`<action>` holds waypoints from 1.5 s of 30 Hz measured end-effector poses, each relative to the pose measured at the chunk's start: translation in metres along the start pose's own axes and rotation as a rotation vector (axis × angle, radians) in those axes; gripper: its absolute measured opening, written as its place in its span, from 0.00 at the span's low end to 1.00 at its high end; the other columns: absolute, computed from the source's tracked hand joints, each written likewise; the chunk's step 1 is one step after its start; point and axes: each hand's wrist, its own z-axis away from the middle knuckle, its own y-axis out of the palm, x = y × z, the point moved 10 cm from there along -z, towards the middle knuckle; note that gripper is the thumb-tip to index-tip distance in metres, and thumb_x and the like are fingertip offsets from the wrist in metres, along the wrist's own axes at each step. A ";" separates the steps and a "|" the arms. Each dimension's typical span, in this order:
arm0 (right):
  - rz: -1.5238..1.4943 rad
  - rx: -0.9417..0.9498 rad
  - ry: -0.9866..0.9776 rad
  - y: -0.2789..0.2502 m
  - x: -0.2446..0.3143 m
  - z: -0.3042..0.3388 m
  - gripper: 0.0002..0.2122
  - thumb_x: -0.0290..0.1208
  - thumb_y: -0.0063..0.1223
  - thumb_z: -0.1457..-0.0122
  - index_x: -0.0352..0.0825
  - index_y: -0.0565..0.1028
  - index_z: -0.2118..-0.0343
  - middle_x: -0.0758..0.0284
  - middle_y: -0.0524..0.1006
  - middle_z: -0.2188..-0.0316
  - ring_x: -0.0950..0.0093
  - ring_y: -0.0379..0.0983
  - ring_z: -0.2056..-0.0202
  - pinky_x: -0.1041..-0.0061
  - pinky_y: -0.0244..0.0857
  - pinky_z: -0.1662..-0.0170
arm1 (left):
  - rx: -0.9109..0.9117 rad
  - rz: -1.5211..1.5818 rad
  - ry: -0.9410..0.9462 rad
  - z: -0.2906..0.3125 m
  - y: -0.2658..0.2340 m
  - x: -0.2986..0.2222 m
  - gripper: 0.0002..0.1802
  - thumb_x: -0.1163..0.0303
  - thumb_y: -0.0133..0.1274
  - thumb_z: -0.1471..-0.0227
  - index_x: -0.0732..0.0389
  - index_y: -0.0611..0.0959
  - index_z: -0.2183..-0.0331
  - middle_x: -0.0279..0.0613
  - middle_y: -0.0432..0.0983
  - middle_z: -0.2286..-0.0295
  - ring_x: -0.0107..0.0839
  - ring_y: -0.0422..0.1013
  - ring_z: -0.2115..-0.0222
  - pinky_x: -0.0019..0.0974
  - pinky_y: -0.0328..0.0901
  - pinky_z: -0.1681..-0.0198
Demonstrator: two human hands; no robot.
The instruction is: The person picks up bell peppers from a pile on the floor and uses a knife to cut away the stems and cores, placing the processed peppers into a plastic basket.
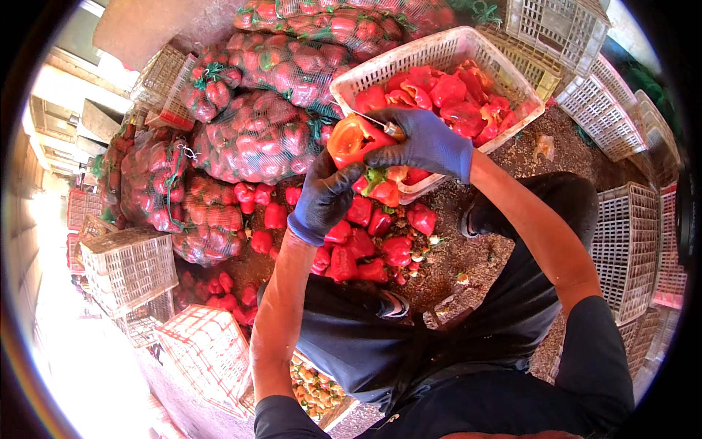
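Observation:
A hollowed red bell pepper is held up between my hands, its opening showing the orange inner wall. My left hand, in a blue and dark-grey glove, is closed at the pepper's lower side. In my right hand, gloved alike, is a small knife with a light wooden handle. The thin blade slants along the pepper's upper edge, and the right thumb reaches across to its side. Just beneath, cut pepper pieces with a green bit lie by the crate corner. A white plastic crate beyond my hands holds many opened red peppers.
Whole red peppers lie on the littered floor below my hands. Net sacks of peppers are piled at the far left. Slatted crates stand left and right. A container of pepper cores sits beside my left leg.

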 end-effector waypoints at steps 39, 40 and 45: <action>-0.155 -0.437 0.220 -0.041 -0.033 0.016 0.20 0.41 0.68 0.46 0.33 0.82 0.55 0.61 0.85 0.68 0.77 0.82 0.67 0.72 0.76 0.61 | -0.531 -1.184 0.134 -0.033 -0.033 -0.006 0.27 0.63 0.66 0.51 0.67 0.83 0.51 0.49 0.86 0.66 0.30 0.81 0.68 0.37 0.74 0.63; -0.150 -0.442 0.237 -0.045 -0.030 0.016 0.19 0.41 0.68 0.46 0.33 0.82 0.55 0.61 0.85 0.69 0.77 0.82 0.68 0.72 0.75 0.62 | -0.536 -1.182 0.169 -0.034 -0.034 -0.011 0.27 0.63 0.67 0.51 0.67 0.83 0.52 0.49 0.86 0.66 0.31 0.81 0.68 0.37 0.74 0.62; -0.313 -0.487 0.260 -0.064 -0.022 0.014 0.13 0.32 0.71 0.46 0.29 0.82 0.62 0.75 0.78 0.75 0.87 0.67 0.75 0.80 0.65 0.73 | -0.567 -0.656 0.264 -0.043 -0.056 -0.017 0.18 0.67 0.65 0.49 0.69 0.86 0.59 0.44 0.85 0.67 0.31 0.80 0.70 0.34 0.74 0.64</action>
